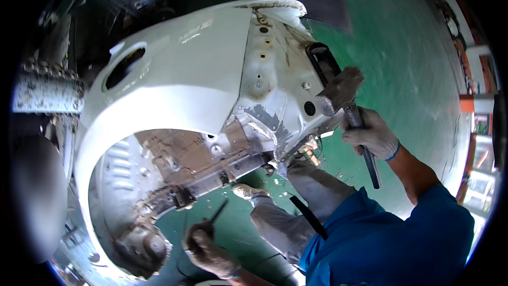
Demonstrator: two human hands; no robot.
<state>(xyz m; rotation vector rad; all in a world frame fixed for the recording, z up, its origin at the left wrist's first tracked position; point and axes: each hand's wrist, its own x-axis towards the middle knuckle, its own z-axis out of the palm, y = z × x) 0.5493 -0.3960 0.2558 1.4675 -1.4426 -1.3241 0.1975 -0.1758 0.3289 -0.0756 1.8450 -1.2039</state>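
My right hand (370, 133), in a pale work glove, is closed round the handle of a hammer (343, 90). Its heavy, worn head is raised beside the right end of a white car body section (201, 69), overlapping it in view; I cannot tell whether they touch. Lower down, my left hand (206, 249), also gloved, is closed on a thin dark metal rod (219, 211) that sticks up from the fist. Its lower part is hidden. The left hand is apart from the body, below the brown-stained inner rail (211, 175). Grey bare patches (263, 118) mark the white panel.
My shoe (243, 191) and grey-trousered legs are below the body on the green floor (391, 63). A thick pale metal post (47, 92) meets its left side. Cluttered equipment (132, 0) stands at the far left. Shelving (479, 127) lines the right edge.
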